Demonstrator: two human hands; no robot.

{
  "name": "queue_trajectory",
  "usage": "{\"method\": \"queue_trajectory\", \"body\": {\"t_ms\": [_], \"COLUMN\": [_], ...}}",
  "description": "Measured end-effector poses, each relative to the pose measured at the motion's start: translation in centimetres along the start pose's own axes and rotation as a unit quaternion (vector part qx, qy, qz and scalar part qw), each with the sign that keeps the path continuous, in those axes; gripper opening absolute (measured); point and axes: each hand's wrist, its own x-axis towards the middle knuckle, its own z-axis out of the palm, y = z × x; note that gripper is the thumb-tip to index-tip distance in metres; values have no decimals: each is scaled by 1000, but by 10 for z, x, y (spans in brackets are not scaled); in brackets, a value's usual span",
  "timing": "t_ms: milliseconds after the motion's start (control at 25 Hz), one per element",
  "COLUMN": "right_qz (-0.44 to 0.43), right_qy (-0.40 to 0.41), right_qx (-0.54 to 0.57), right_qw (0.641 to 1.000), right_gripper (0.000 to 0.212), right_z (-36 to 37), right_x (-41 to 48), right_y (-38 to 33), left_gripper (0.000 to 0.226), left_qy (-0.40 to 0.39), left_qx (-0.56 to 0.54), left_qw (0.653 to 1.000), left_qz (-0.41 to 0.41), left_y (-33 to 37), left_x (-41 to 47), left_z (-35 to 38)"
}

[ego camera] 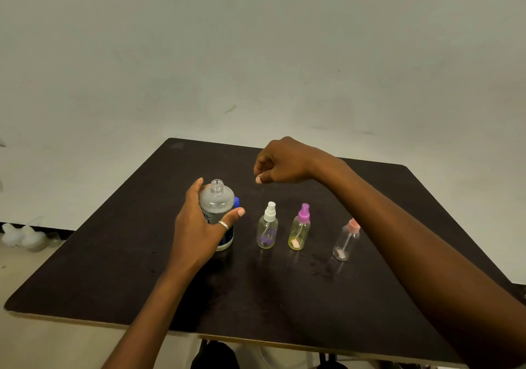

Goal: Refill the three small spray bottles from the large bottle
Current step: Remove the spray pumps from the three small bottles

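My left hand (199, 226) is wrapped around the large clear bottle (217, 200), which stands upright on the dark table (113, 269) with its threaded neck uncapped. A blue cap (236, 199) peeks out just behind the bottle. My right hand (281, 162) hovers above the table behind the small bottles, fingers curled in, with nothing visible in it. Three small spray bottles stand in a row to the right of the large one: a white-topped one (267, 227), a purple-topped one (300, 229) and a pink-topped one (345, 242). All three have their spray tops on.
The table's front edge runs close to my body, and its far edge meets a plain pale wall (256, 55). Some whitish containers (21, 237) sit on the floor at the far left, beyond the table.
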Motion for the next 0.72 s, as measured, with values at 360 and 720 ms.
{"method": "queue_trajectory", "body": {"t_ms": [360, 720], "right_qz": [-9, 36], "right_qy": [21, 14], "right_qx": [-7, -23], "right_qw": [1000, 999], "right_gripper": [21, 24], "right_z": [3, 31], "right_x": [-24, -35], "right_y": [-4, -9], "left_gripper": [68, 75], "left_qy": [232, -3], "left_qx": [169, 172], "left_qw": [947, 981], "left_qz": [142, 87], "left_y": [8, 17], "left_x": [-43, -71], "left_z": [6, 73]}}
